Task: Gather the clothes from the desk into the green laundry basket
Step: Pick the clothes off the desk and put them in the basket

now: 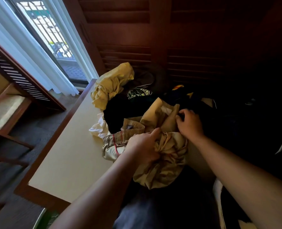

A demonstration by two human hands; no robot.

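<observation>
Beyond the desk's far edge, dark louvred wooden doors (170, 38) fill the wall, and to their left a barred window (51, 38) lets in daylight past a white curtain (29, 55). Grey carpet (29, 126) runs along the desk's left edge, with a wooden louvred unit (18, 76) standing well apart on the left. The desk (67, 154) has a cream top framed in reddish wood; its left half is bare, and its right side sinks into shadow. A pile of clothes (137, 113) lies from the far-left corner towards the near edge. Within it, a yellow garment (110, 85) sits nearest the far-left corner, a black shirt (120, 109) with a pale printed emblem lies just beside it, and a white garment (99, 128) pokes out at the pile's left side. A tan garment (165, 162) is bunched at the near edge, touching beige shorts (113, 142) with a red drawstring. The left hand (143, 146) grips the bunched tan cloth, fingers wrapped round it. The right hand (189, 123) has its fingers curled into a fold of the same tan garment, where it meets the dark clothes. A sliver of the green laundry basket (48, 219) shows on the floor by the desk's near-left corner.
</observation>
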